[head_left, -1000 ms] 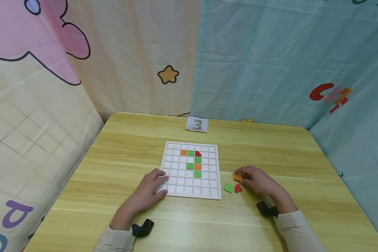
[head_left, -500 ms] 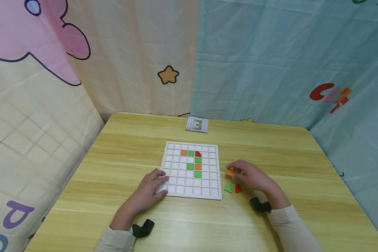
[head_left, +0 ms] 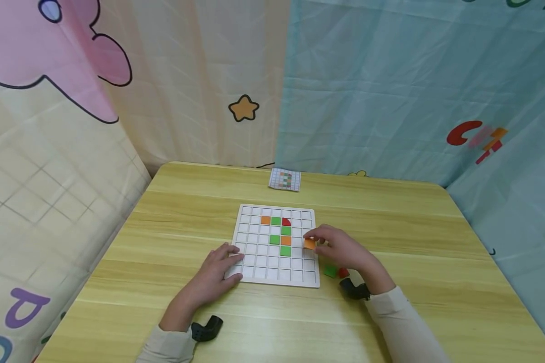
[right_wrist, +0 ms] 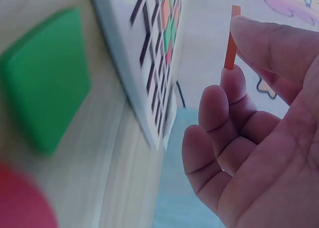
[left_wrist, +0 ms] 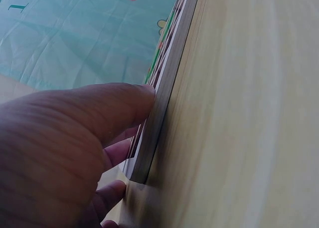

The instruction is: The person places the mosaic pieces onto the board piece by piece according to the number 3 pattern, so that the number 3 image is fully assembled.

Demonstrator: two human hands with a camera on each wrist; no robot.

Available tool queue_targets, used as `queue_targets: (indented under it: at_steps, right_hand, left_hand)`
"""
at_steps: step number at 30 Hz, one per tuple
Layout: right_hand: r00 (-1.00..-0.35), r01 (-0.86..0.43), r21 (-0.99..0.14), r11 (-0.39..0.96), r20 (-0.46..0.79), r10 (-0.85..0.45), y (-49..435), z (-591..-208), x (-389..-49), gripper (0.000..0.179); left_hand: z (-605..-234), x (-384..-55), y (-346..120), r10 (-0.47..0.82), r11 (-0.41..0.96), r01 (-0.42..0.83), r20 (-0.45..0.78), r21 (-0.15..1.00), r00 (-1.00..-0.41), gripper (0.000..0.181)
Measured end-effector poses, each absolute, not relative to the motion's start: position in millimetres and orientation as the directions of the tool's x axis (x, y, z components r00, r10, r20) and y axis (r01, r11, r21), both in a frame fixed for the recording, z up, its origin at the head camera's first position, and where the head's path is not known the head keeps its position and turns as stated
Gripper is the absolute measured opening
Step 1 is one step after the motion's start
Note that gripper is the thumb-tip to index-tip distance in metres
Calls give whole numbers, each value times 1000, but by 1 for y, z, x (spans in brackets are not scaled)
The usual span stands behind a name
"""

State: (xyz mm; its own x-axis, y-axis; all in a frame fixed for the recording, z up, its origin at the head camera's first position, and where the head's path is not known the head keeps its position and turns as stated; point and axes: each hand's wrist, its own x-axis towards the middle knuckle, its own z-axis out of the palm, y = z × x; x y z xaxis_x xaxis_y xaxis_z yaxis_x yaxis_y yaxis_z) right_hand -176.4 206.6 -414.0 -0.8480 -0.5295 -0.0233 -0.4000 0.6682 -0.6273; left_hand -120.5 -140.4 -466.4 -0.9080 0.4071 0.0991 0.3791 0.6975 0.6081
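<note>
My right hand (head_left: 342, 248) pinches a thin orange square tile (head_left: 309, 244) between thumb and fingertips, over the right edge of the white grid board (head_left: 254, 275). In the right wrist view the orange tile (right_wrist: 232, 37) is seen edge-on, raised above the board. My left hand (head_left: 212, 276) rests on the board's lower left edge, thumb and fingers spread, as the left wrist view also shows at the board's side (left_wrist: 162, 111). Set in the grid are several green squares (head_left: 285, 250), two orange squares (head_left: 285, 240) and a red quarter-round tile (head_left: 286, 222).
A loose green square (head_left: 330, 271) and a loose red tile (head_left: 343, 273) lie right of the board, partly behind the right wrist. A small printed card (head_left: 284, 180) with a coloured grid pattern lies at the table's back edge. Patterned curtains (head_left: 368, 101) stand behind the table.
My right hand has carried the orange tile left, from beside the loose pieces to over the board's right edge. My left hand has stayed where it was.
</note>
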Motion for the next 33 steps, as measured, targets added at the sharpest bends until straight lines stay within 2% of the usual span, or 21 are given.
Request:
queue_targets:
  at_steps: [11, 16, 23, 33]
  right_hand:
    - [-809, -423, -656, 625, -36, -586, 175, -416, -182, 32]
    - [-775, -483, -644, 593, -1, -632, 163, -417, -182, 31]
    - [-764, -480, -645, 595, -26, -645, 142, -419, -179, 31]
    - [-709, -528, -638, 560, -32, -705, 121, -425, -175, 27]
  left_hand:
    - [-465, -120, -139, 406, 704, 374, 90, 604, -909, 46]
    - [-466, -121, -140, 409, 700, 383, 102, 603, -907, 46]
    - [-467, -121, -140, 406, 706, 378, 96, 599, -909, 46]
    - [-465, -121, -139, 405, 713, 377, 92, 592, -910, 45]
